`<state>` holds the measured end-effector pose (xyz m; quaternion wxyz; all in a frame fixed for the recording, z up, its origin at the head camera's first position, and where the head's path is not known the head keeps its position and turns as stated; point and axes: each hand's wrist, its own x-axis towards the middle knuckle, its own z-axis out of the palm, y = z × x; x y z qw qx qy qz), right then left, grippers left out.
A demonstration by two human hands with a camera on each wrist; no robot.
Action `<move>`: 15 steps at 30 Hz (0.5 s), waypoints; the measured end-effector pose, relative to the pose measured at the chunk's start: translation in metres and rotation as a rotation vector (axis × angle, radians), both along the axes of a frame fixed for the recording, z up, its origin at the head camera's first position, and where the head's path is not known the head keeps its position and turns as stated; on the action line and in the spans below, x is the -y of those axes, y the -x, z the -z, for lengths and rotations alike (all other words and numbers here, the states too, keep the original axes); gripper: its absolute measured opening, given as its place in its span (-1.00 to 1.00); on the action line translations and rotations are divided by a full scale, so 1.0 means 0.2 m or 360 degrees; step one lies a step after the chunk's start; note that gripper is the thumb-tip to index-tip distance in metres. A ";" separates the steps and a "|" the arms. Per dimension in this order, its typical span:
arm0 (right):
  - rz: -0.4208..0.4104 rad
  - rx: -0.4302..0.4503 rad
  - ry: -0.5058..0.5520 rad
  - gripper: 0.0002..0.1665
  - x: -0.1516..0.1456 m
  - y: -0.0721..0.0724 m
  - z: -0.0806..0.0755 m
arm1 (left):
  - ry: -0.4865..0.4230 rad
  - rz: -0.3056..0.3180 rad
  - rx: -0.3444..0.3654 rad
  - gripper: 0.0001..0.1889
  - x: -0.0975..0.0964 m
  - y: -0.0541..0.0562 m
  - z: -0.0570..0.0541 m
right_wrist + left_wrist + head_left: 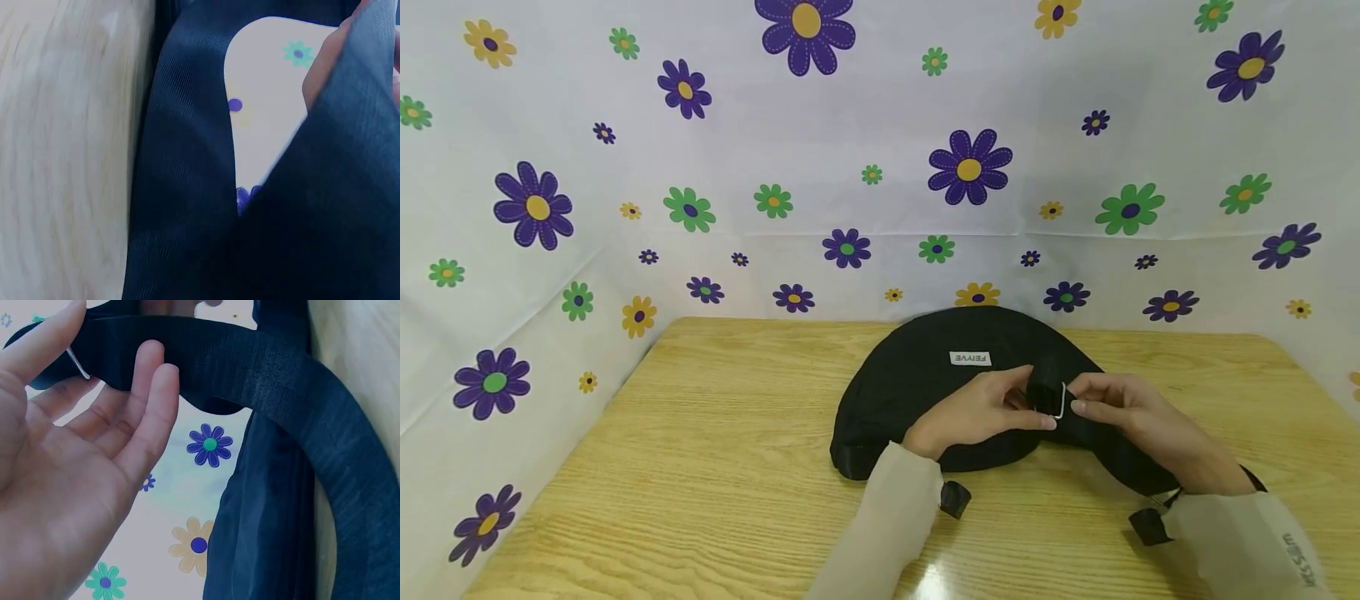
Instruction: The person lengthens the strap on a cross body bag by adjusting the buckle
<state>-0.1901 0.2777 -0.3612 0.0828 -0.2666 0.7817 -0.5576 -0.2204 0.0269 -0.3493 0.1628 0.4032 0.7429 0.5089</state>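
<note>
A black crescent-shaped bag (917,400) with a small white label (970,358) lies on the table. Its wide black webbing strap (1127,467) loops up at the bag's right side and passes through a thin silver metal buckle (1062,402). My left hand (973,410) pinches the strap at the buckle between thumb and fingers. On the buckle's other side, my right hand (1138,421) pinches the strap. The left wrist view shows the strap (275,375) curving away from the left hand. In the right wrist view, the strap (181,162) mostly hides the right hand.
The wooden table (700,458) extends to the left and in front of the bag. Behind and to the left hangs a white cloth (880,125) with printed flowers. Small black pieces (955,498) are attached at the sleeve cuffs.
</note>
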 end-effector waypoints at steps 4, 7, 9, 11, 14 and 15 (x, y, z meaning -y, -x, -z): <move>-0.0053 0.0027 0.0056 -0.71 0.00 0.00 0.00 | 0.0049 -0.0009 -0.0041 -0.81 -0.01 0.00 0.00; -0.0106 0.0079 0.0106 -0.63 -0.01 0.00 0.00 | 0.0023 -0.0024 -0.0024 -0.82 0.00 0.00 0.00; -0.0137 0.0109 0.0108 -0.59 -0.02 0.01 0.00 | -0.0008 -0.0040 -0.0003 -0.80 0.01 0.00 0.00; -0.0165 0.0132 0.0101 -0.58 -0.03 0.01 0.01 | -0.0030 -0.0062 0.0004 -0.77 0.02 0.00 -0.01; -0.0176 0.0150 0.0066 -0.58 -0.05 0.01 0.01 | -0.0046 -0.0091 -0.0020 -0.74 0.03 0.00 -0.02; -0.0175 0.0152 0.0057 -0.59 -0.05 0.01 0.01 | -0.0046 -0.0099 -0.0030 -0.74 0.04 0.01 -0.02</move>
